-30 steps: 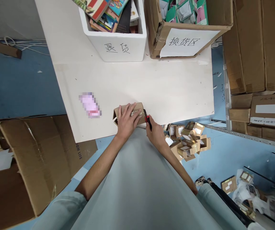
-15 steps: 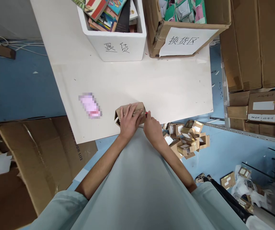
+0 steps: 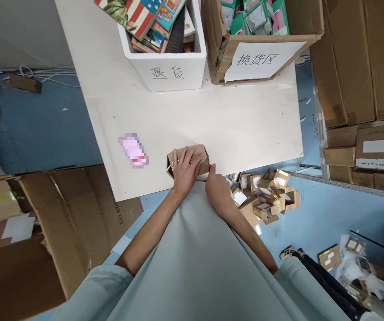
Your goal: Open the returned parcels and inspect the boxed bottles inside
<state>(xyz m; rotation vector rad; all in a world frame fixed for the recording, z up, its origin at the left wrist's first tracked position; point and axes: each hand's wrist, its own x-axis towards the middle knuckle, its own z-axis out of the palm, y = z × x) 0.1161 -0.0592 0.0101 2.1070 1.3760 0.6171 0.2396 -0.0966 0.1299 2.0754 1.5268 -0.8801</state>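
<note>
A small brown cardboard box (image 3: 189, 154), with clear tape on it, lies at the near edge of the white table (image 3: 245, 118). My left hand (image 3: 185, 171) rests on its top, fingers spread over it and thumb towards the right end, holding the box down. At that right end, my right hand (image 3: 219, 189) is closed around a small red cutter (image 3: 210, 166), the index finger stretched along it. Only the cutter's red tip shows; the rest is hidden in the fist. The left end flaps of the box stand partly open.
Behind stand a white foam bin (image 3: 175, 73) of books and a carton (image 3: 262, 60) of green-and-pink packs. A blurred pink item (image 3: 133, 150) lies left. Small boxes (image 3: 268, 196) heap on the floor at right. A large carton (image 3: 78, 214) is at left; another person's legs (image 3: 325, 276) show lower right.
My right hand and the red cutter have moved slightly towards me along the box's right end. The left hand stays on the box. The whole view has shifted a little.
</note>
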